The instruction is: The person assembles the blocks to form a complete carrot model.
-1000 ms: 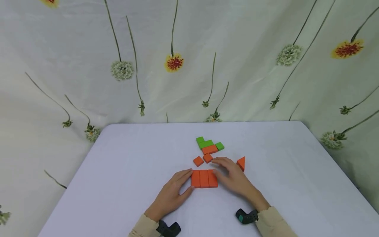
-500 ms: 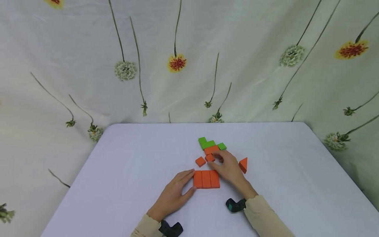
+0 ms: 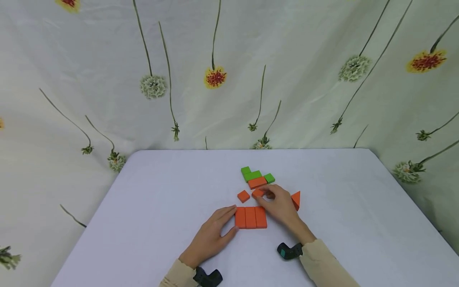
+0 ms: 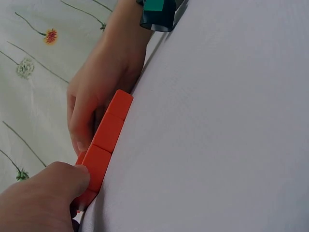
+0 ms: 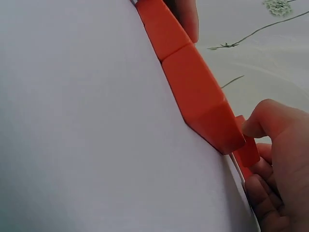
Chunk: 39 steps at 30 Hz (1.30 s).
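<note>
Three orange rectangular blocks lie side by side on the white table. My left hand rests at their left end, fingers fairly straight, with the fingertips and thumb touching the outer block. Just beyond the row, my right hand pinches a small orange square block between thumb and fingers. The right wrist view shows this held block behind the row. To its left sits another small orange square block, apart from it.
Farther back lie an orange rectangular block and several green blocks, close together. An orange triangular block stands right of my right hand, partly hidden. Behind the table hangs a flower-print cloth.
My right hand has moved from beside the row to the small orange square block, taken hold of it and drawn it slightly away from the orange rectangle. The left hand stays in place.
</note>
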Tool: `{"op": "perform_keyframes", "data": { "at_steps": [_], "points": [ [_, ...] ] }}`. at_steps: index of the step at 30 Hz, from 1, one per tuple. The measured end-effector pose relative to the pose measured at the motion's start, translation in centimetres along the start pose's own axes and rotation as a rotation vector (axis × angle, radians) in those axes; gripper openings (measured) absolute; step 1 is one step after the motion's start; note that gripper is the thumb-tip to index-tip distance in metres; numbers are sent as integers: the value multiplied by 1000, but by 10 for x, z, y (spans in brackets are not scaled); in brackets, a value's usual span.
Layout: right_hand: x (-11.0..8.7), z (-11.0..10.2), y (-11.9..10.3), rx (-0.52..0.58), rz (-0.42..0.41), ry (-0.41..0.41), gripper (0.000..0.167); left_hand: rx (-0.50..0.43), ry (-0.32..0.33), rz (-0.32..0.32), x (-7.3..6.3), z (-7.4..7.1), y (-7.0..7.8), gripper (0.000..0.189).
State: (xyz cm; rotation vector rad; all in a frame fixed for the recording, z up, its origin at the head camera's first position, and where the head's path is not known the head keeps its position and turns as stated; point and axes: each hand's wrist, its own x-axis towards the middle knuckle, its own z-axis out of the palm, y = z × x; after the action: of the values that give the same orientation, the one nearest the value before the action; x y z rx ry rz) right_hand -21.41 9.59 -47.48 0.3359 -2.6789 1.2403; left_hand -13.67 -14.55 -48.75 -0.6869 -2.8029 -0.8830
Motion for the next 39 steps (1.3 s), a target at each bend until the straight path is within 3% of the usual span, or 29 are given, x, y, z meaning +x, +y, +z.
{"op": "perform_keyframes", "data": {
  "at_steps": [5,14,26,39],
  "points": [
    [-8,-3,5,36,-45,23,32,1,11,5,0,1,0,60],
    [-22,-6,7,75,-265,-5,31,-10,8,1,0,1,0,59],
    [-39,-8,4,92,-477,-54,35,-18,-24,-21,1,-2,2,60],
    [-49,-10,3,110,-527,-211,40,-18,-14,-20,1,-1,2,58]
  ]
}}
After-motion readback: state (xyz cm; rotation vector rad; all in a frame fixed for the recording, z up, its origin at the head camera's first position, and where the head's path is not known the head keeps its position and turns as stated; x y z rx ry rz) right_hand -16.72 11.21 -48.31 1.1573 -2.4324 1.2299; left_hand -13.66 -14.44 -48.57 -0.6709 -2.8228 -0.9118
